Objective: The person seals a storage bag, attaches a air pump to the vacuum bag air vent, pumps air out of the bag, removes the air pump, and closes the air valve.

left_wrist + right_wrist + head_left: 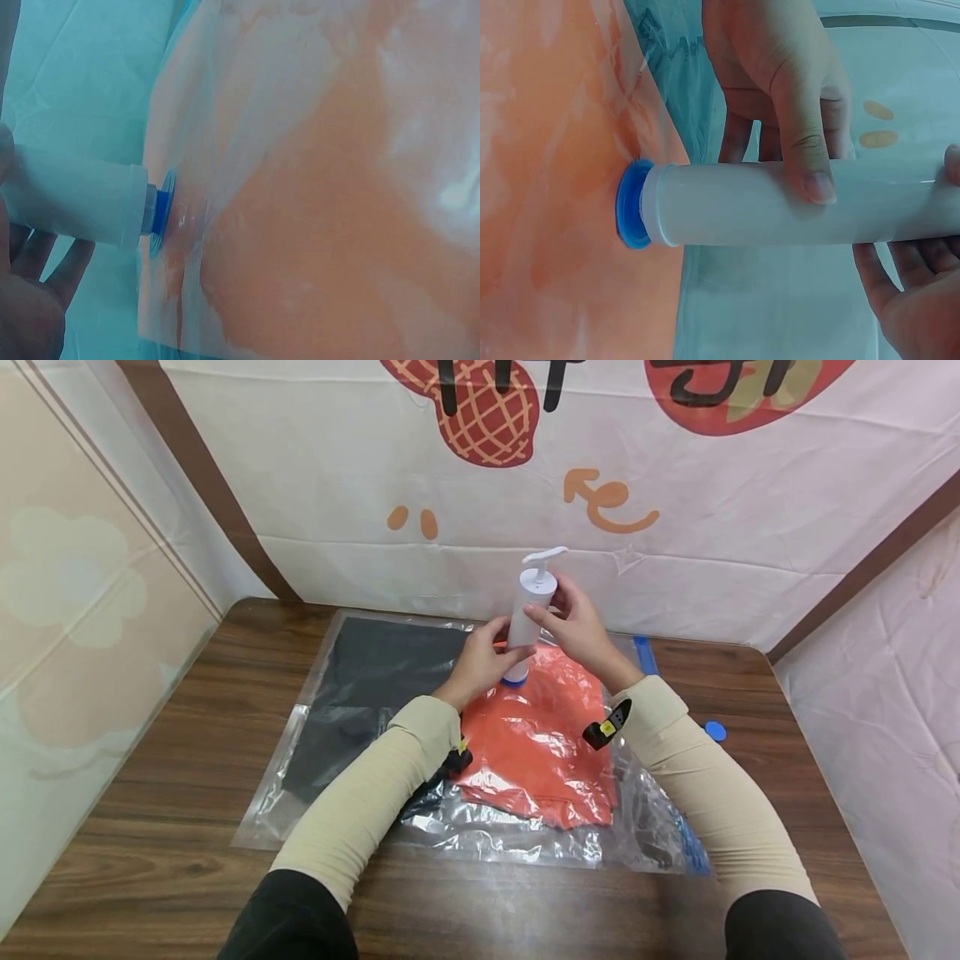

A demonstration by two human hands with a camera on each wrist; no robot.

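Observation:
A white hand air pump [522, 625] stands nearly upright, its T-shaped handle [545, 556] raised above the cylinder with part of the shaft showing. My left hand [483, 660] grips the lower part of the cylinder, thumb across it in the right wrist view. Higher up, my right hand [581, 627] holds the same cylinder, thumb in front and fingers behind. The pump's lower end sits against a round blue valve [634, 204] on a clear plastic storage bag [525, 852]. Orange-red folded fabric [540, 735] lies inside that bag.
Dark folded cloth [375, 668] in clear plastic lies to the left, partly beneath the orange bundle. A blue round cap [715, 731] rests on the wooden table [180, 827] beyond my right forearm. The printed cloth wall [337, 468] rises directly behind the table.

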